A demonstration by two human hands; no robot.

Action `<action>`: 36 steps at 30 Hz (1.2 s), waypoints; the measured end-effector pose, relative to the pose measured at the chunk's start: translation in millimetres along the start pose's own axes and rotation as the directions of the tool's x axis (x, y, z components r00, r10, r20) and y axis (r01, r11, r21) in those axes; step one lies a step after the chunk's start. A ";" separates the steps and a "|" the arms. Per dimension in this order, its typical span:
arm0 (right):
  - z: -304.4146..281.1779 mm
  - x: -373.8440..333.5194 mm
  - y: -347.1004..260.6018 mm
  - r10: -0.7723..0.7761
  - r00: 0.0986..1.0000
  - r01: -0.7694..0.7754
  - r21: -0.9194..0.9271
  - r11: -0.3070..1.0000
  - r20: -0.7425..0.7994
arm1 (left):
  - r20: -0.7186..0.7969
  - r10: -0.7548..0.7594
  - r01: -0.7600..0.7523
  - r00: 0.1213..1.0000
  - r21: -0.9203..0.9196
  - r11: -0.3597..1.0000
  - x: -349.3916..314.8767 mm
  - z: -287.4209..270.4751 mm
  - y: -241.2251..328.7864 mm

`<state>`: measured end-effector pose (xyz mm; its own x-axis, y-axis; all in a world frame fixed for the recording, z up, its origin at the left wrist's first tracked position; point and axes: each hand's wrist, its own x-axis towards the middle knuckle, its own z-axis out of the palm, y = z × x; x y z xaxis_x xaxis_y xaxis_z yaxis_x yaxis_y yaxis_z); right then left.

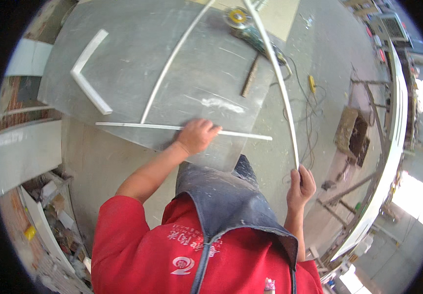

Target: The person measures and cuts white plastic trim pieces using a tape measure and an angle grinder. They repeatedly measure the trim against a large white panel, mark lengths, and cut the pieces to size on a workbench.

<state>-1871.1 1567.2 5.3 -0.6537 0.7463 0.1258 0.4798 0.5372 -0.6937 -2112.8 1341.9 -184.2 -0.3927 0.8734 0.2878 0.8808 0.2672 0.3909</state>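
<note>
My left hand (199, 136) is closed over a thin white strip (138, 125), which lies crosswise near the close edge of the grey work surface (123, 93). Both ends of that strip stick out past my fingers. On the right, my right hand (301, 185) pinches the near end of a long white strip (281, 81) that runs away over the surface to the top of the view. Another long white strip (170, 61) stretches away from the crosswise one, its near end close to it. Farther left lies a white angled piece (80, 73), bent like an elbow.
An angle grinder (250, 36) with a yellow-centred disc rests at the far right of the surface, partly behind the long strip. Nearer is a brown bar (249, 78). Cords (309, 112) trail over the floor beside a dusty box (351, 130). A long white panel (393, 147) stands right.
</note>
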 end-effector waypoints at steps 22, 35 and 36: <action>51.0 8.6 77.6 -0.503 0.704 0.529 0.102 0.842 0.501 | -0.334 -0.936 0.881 0.110 -0.403 0.247 -178.5 -82.2 -39.9; 114.7 31.7 62.6 -0.528 0.655 0.587 0.075 0.806 0.541 | -0.004 -0.981 0.654 -0.194 -0.746 -0.126 -195.9 -130.3 -188.5; 118.3 32.5 62.4 -0.544 0.645 0.620 0.049 0.783 0.537 | 0.012 -0.984 0.674 -0.180 -0.726 -0.132 -198.1 -128.7 -195.7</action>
<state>-1931.6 1578.5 -117.8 -0.9967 -0.0221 0.0776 -0.0581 0.8639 -0.5003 -2241.4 1064.3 -205.2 -0.7925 -0.4148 -0.4471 -0.5737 0.2580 0.7774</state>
